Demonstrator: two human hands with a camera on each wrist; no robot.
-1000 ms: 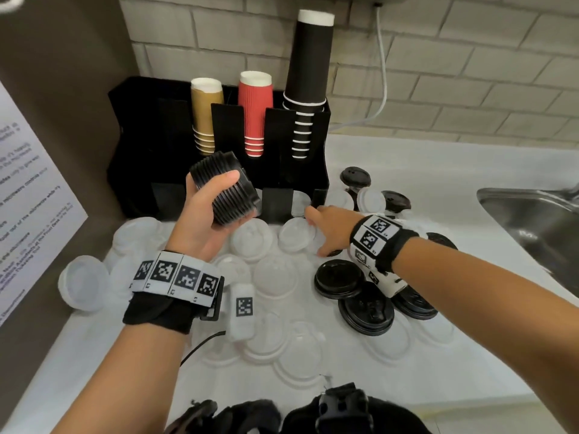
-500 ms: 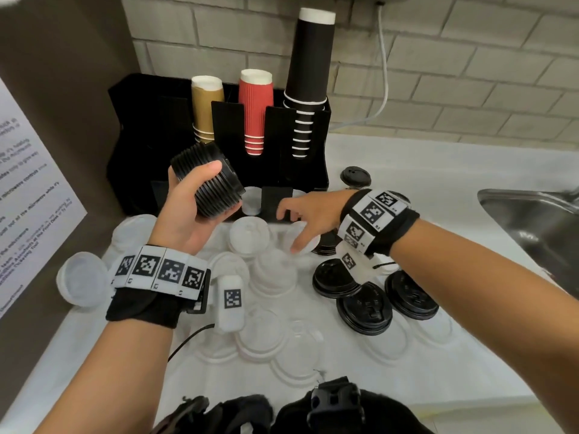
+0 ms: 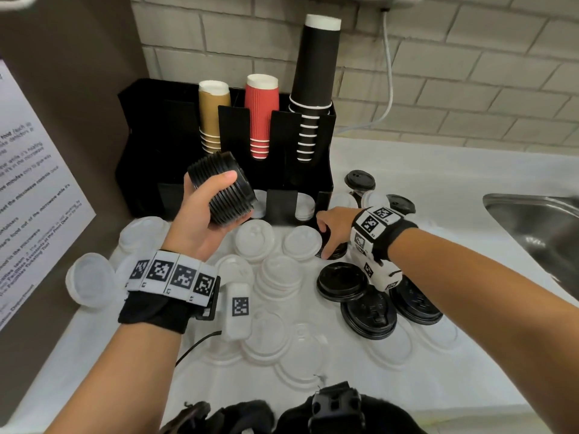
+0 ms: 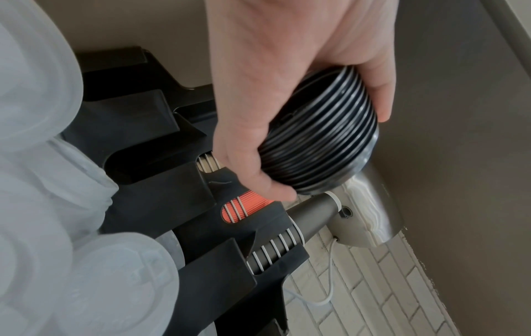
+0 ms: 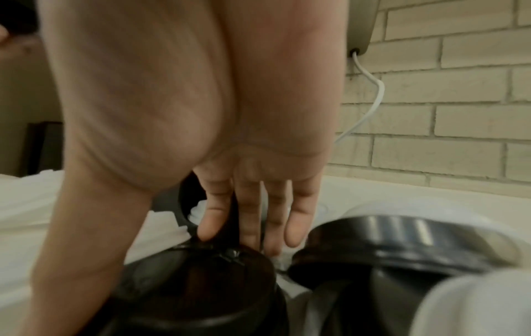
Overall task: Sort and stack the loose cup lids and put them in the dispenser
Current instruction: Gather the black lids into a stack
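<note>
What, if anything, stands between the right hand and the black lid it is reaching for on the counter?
Nothing visible. The right hand is already on the black lid by the dispenser; its fingertips touch the lid's far edge. White lids lie beside it, not between.

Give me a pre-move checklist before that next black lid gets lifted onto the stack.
1. Left hand grips the stack of black lids firmly: ok.
2. Right hand has reached a black lid beside the dispenser: ok, fingers on it.
3. Lid is properly pinched for lifting: cannot tell, the fingers look fairly straight in the right wrist view.
4. Lid colour matches the stack: ok, both black.
5. Lid is free of neighbours: cannot tell, a white lid lies right against it.
6. More loose black lids left to collect: ok, several nearby.
</note>
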